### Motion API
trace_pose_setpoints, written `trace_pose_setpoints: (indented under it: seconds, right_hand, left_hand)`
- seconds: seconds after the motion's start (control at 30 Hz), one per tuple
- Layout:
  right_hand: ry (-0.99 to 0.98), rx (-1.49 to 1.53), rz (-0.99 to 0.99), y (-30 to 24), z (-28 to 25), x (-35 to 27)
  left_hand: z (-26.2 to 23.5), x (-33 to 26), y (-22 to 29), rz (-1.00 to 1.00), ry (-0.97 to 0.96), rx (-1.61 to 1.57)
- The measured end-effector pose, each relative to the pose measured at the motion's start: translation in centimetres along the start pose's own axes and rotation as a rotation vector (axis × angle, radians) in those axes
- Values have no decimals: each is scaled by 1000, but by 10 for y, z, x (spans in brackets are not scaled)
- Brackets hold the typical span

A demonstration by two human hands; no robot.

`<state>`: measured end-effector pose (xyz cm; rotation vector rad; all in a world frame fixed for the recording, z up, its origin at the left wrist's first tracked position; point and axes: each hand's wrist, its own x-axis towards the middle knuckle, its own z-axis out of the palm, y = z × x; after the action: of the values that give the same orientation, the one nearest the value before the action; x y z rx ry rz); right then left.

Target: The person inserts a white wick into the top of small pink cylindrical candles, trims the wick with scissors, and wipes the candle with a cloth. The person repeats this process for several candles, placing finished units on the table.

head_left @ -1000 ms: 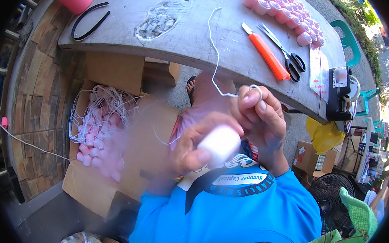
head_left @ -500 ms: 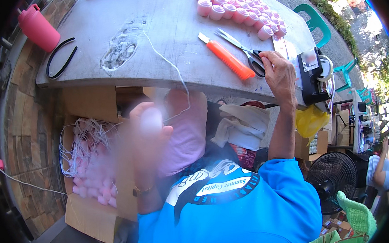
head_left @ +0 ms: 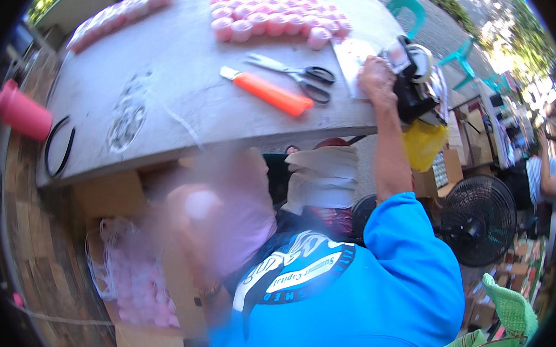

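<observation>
Presently: right hand point(head_left: 377, 78) reaching onto table point(head_left: 175, 59), fingers curled at black device point(head_left: 413, 86), grip unclear. Left hand point(head_left: 204, 210) blurred, apparently holding pink cup. Next likely needs steadier grasp.

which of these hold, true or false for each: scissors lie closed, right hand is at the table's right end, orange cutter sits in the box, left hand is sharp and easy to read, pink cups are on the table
1. The scissors lie closed: false, the blades are spread.
2. The right hand is at the right end of the table: true.
3. The orange cutter sits in the box: false, it lies on the table beside the scissors.
4. The left hand is sharp: false, it is blurred.
5. Pink cups are on the table: true.
</observation>
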<state>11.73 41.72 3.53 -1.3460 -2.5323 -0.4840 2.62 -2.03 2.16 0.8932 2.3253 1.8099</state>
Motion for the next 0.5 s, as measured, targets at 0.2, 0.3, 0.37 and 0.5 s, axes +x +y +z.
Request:
trace_pose_setpoints:
  seconds: [0.2, 0.3, 0.37, 0.5]
  right_hand:
    - [136, 181, 179, 34, -17, -34]
    - [238, 637, 110, -20, -83, -98]
    - [209, 859, -238, -44, -102, -143]
    - [41, 1130, -729, -92, -132, -201]
  left_hand:
    - [8, 6, 6, -123, 59, -578]
    - [13, 8, 3, -29, 176, -466]
    - [12, 7, -3, -8, 214, -626]
    - [9, 19, -5, -172, 182, -1114]
